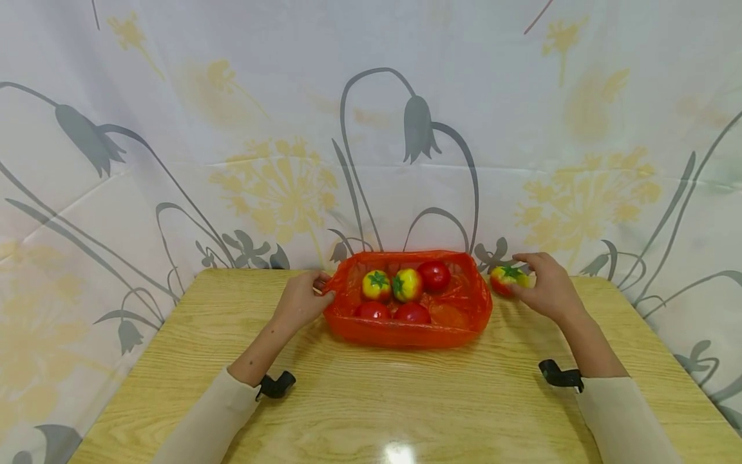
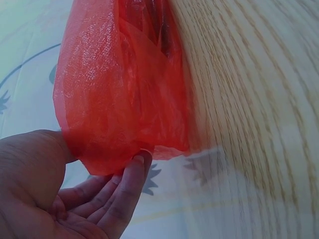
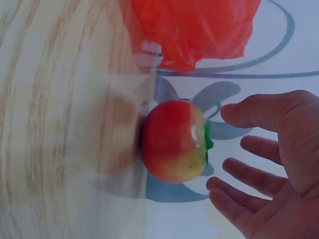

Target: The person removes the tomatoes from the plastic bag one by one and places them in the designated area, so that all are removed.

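A red, see-through plastic bag (image 1: pixel 406 335) lies spread wide on the table, shaped like a tray. Inside it are two red-and-yellow tomatoes (image 1: pixel 377 285) with green leafy tops and several plain red round fruits (image 1: pixel 434 276). At the bag's left end, my left hand (image 1: pixel 303 299) pinches the plastic between thumb and fingers; the left wrist view shows the bag's edge (image 2: pixel 104 154) there. Right of the bag, another red-and-yellow tomato (image 3: pixel 174 142) sits on the table. My right hand (image 3: pixel 269 169) hovers around its leafy side, fingers spread and apart from it.
The wooden table (image 1: pixel 348 399) runs up to a curtain-like cloth (image 1: pixel 278 116) with grey and yellow flowers. Black curved pieces (image 1: pixel 560 375) stick out from both wrists at the cuffs.
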Available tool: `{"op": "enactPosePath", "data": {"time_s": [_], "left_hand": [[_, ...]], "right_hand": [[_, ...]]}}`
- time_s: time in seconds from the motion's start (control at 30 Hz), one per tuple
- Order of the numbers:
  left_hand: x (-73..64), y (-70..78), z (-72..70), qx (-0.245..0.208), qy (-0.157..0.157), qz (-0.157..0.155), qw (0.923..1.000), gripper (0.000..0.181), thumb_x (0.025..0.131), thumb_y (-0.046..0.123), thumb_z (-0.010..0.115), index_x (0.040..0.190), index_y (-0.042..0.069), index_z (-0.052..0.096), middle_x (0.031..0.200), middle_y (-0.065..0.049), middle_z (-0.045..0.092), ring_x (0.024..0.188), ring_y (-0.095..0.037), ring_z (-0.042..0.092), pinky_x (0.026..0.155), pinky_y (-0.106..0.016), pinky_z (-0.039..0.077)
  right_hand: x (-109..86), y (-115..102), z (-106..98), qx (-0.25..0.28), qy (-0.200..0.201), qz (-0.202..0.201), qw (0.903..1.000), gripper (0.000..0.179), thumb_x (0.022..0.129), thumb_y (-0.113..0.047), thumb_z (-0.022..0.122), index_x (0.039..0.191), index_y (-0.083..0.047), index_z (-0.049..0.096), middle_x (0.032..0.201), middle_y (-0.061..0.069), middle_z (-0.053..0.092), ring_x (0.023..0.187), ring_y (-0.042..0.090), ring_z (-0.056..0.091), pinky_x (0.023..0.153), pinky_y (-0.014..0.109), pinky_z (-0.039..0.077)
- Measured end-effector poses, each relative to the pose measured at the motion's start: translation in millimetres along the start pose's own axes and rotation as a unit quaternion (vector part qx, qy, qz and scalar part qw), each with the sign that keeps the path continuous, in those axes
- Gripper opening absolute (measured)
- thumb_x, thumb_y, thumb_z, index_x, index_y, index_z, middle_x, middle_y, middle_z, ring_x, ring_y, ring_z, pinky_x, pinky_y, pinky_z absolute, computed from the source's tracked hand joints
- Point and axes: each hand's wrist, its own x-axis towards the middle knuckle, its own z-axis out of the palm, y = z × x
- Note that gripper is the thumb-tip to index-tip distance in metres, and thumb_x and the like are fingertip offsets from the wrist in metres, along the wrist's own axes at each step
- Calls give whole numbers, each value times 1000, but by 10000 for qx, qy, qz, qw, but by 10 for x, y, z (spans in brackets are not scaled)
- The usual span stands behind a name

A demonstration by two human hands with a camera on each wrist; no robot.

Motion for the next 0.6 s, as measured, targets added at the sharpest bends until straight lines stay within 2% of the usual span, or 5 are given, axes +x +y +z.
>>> {"op": "enactPosePath", "data": {"time_s": [0.2,0.6], "left_hand": [[0,-2,-1,4,22,35,10000,25,93,14,76,114,-1,74,104,-13,75,87,-27,74,77,-38,65],[5,-11,3,-29,6,77,10000,24,94,13,76,114,0,74,104,-12,75,87,-26,74,76,-38,65]], "right_hand": [[-2,-98,-31,23,144,-24,9999,58,92,-11,77,143,7,57,139,32,53,117,52,54,97,72,48],[-31,-380,-78,149,386,-355,9985,53,93,-12,78,140,5,59,139,29,56,123,51,54,101,73,47]]}}
